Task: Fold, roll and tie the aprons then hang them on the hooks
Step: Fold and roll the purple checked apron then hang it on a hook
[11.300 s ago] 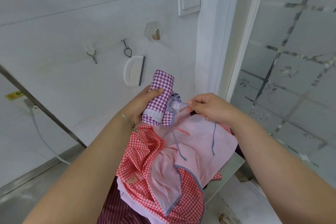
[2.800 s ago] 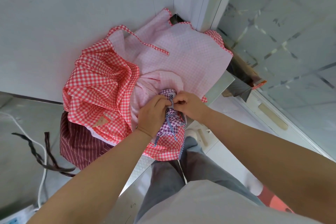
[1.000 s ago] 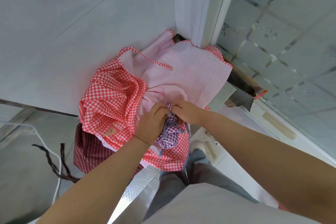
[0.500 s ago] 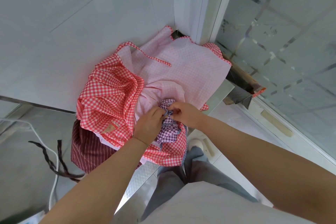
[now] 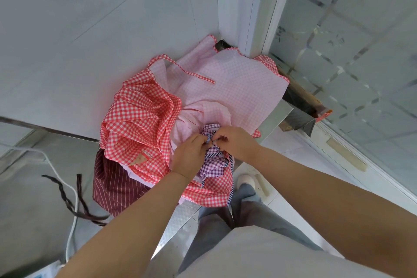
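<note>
Two hands, left (image 5: 188, 156), right (image 5: 234, 140), fingers pinching one purple apron's (image 5: 213, 165) striped tie (image 5: 213, 153)

Three aprons are in view: one purple checked apron (image 5: 213, 165) rolled into a small bundle, one red and pink checked apron (image 5: 144, 119) spread in a heap, and one dark red striped apron (image 5: 112, 187) partly under that heap. Two bare hands show, a left hand (image 5: 188, 157) and a right hand (image 5: 237, 142), both at the purple bundle. One white cable (image 5: 72, 221) runs along the counter. Two dark braided ties (image 5: 74, 201) lie beside it. One white shoe (image 5: 246, 179) is visible on the floor.
</note>
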`<control>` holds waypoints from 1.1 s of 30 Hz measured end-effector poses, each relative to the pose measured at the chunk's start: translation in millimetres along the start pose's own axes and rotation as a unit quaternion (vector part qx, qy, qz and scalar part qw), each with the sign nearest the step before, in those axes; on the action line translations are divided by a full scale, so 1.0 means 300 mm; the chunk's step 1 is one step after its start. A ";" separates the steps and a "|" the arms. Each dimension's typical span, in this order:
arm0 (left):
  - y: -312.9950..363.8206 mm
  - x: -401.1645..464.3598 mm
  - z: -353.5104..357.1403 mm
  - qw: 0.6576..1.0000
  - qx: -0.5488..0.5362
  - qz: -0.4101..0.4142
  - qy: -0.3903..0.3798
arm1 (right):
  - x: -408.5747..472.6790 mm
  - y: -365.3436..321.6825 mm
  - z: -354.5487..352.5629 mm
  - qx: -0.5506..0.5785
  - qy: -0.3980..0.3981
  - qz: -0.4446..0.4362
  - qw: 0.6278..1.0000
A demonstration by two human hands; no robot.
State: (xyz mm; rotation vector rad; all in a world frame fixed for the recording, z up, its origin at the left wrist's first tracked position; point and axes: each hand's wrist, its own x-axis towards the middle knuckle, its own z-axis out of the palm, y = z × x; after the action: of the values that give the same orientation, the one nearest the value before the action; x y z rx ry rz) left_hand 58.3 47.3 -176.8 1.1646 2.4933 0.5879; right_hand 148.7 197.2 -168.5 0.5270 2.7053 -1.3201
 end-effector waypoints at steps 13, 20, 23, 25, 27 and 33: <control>0.049 0.013 -0.002 0.999 0.011 -0.020 -0.036 | 0.005 -0.019 -0.053 -0.229 -0.114 -0.005 0.967; 0.050 0.016 0.000 0.999 0.025 -0.030 -0.026 | -0.001 0.010 -0.097 -0.200 -0.072 0.034 0.977; 0.045 0.008 0.001 0.999 0.023 -0.027 -0.019 | -0.007 0.026 -0.086 -0.085 -0.052 0.071 0.993; 0.051 0.006 0.003 0.999 0.026 -0.017 -0.014 | -0.010 0.012 -0.062 0.006 -0.051 0.133 0.990; 0.059 0.001 0.006 0.999 0.032 0.000 -0.001 | -0.006 -0.009 -0.041 0.069 -0.068 0.207 0.974; 0.055 -0.006 0.013 0.999 0.037 0.018 0.028 | 0.000 -0.026 -0.041 0.268 -0.094 0.302 0.910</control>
State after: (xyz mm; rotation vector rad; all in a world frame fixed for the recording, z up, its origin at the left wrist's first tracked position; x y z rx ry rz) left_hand 71.7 56.4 -171.8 1.2382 2.5654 0.5485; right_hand 146.8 202.2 -155.0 1.0992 1.7643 -1.7631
